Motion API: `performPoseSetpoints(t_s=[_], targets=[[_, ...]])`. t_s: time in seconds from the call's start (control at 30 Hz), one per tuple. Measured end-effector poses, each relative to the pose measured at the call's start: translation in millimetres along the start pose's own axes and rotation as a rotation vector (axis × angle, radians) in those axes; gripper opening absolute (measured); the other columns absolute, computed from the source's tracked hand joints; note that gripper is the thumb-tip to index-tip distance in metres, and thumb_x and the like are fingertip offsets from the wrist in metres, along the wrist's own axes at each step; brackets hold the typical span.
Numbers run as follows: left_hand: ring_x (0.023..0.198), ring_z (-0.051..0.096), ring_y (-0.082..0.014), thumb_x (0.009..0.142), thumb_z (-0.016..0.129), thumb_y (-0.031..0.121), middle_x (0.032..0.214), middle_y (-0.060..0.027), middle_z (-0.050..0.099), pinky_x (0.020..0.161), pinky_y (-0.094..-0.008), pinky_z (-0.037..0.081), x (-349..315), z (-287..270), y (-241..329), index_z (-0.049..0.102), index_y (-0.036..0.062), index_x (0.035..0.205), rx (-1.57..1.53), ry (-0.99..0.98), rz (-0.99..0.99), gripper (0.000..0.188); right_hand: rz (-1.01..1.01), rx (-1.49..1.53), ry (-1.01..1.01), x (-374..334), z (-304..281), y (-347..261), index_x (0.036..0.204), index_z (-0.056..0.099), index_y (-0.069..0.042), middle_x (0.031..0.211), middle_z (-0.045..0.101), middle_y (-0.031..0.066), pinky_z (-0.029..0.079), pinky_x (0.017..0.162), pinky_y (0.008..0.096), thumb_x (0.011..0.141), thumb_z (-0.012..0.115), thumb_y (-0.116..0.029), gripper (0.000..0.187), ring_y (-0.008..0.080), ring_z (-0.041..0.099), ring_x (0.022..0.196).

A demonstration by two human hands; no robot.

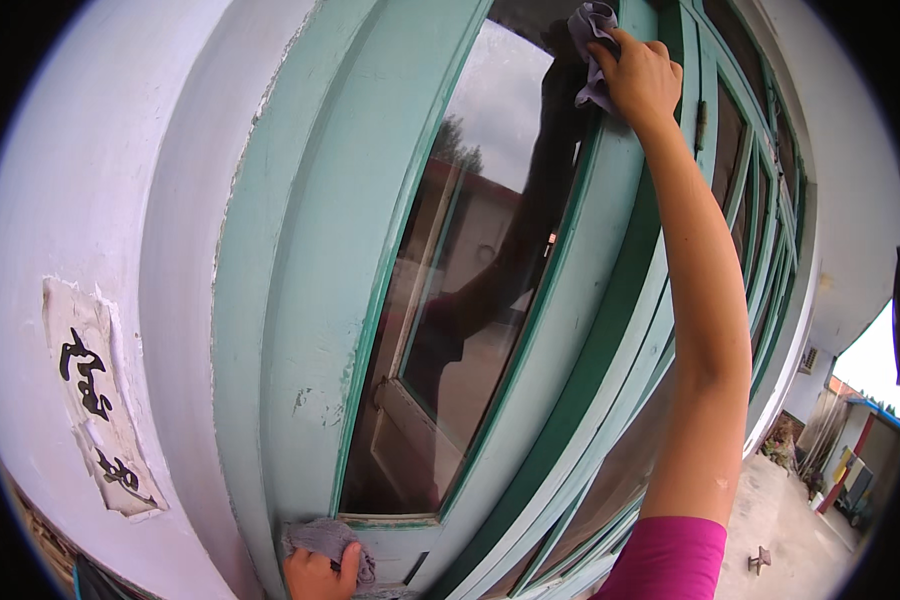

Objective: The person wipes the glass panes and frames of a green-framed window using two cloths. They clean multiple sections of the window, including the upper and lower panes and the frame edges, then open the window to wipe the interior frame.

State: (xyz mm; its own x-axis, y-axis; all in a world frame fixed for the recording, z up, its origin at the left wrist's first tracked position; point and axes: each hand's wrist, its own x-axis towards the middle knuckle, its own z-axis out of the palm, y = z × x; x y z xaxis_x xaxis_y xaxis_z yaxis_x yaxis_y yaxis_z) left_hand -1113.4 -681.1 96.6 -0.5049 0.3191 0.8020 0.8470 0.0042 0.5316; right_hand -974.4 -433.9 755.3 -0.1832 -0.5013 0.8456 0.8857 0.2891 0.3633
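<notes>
Magenta sleeve (670, 560) lower right, right grip (646, 78) clamped on mauve cloth (591, 52) upper right, left grip (318, 578) closed around grey cloth (318, 536) lower left; both likely light, soft, best held mid-bunch.

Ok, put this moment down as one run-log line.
left hand: on lower cloth, below glass | right hand: holding upper cloth, high at glass's right edge | door: green-framed

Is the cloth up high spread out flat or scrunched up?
Scrunched up: the purplish-grey cloth shows bunched folds where the right hand holds it.
</notes>
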Motion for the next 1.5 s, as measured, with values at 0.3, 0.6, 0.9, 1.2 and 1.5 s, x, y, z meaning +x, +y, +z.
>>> performPoseSetpoints(t_s=[0.3, 0.6, 0.9, 1.2, 1.5], targets=[[0.069, 0.066, -0.042, 0.089, 0.078, 0.039, 0.076, -0.0198, 0.067, 0.063, -0.0517, 0.052, 16, 18, -13, 0.076, 0.0031, 0.079, 0.155, -0.02, -0.119, 0.037, 0.337, -0.066, -0.031, 114, 60, -38, 0.134, 0.069, -0.024, 0.137, 0.069, 0.0119, 0.044, 0.105, 0.0529, 0.097, 0.056, -0.032, 0.041, 0.0369, 0.057, 0.134], [0.07, 0.066, -0.0425, 0.091, 0.077, 0.038, 0.079, -0.019, 0.069, 0.065, -0.0535, 0.052, 16, 12, -12, 0.075, 0.0044, 0.079, 0.131, -0.14, -0.167, 0.036, 0.235, 0.234, 0.026, 138, 52, -73, 0.129, 0.069, -0.013, 0.126, 0.07, 0.0193, 0.05, 0.106, 0.0547, 0.09, 0.055, -0.017, 0.042, 0.0436, 0.063, 0.123], [0.069, 0.065, -0.0437, 0.091, 0.076, 0.039, 0.077, -0.0214, 0.068, 0.064, -0.0552, 0.051, 20, 12, -15, 0.075, 0.0021, 0.078, 0.185, -0.05, -0.109, 0.039, -0.218, 0.673, 0.001, -68, -73, -127, 0.108, 0.069, -0.007, 0.114, 0.064, 0.013, 0.051, 0.091, 0.0452, 0.079, 0.069, -0.007, 0.029, 0.0371, 0.06, 0.109], [0.066, 0.064, -0.0445, 0.092, 0.075, 0.042, 0.075, -0.0229, 0.067, 0.063, -0.055, 0.051, 22, 7, -11, 0.073, 0.0004, 0.073, 0.188, -0.123, -0.113, 0.045, -0.293, 0.435, 0.171, -47, -40, -86, 0.114, 0.07, -0.012, 0.123, 0.067, 0.0021, 0.051, 0.089, 0.0441, 0.078, 0.069, 0.002, 0.038, 0.0318, 0.063, 0.108], [0.065, 0.065, -0.0438, 0.093, 0.073, 0.046, 0.07, -0.0234, 0.066, 0.062, -0.0543, 0.052, 21, 13, -6, 0.072, 0.0005, 0.067, 0.202, -0.154, -0.144, 0.052, -0.01, 0.181, 0.122, 78, 60, -27, 0.135, 0.069, -0.021, 0.14, 0.063, 0.0096, 0.049, 0.107, 0.0491, 0.093, 0.056, -0.007, 0.046, 0.0375, 0.056, 0.13]])
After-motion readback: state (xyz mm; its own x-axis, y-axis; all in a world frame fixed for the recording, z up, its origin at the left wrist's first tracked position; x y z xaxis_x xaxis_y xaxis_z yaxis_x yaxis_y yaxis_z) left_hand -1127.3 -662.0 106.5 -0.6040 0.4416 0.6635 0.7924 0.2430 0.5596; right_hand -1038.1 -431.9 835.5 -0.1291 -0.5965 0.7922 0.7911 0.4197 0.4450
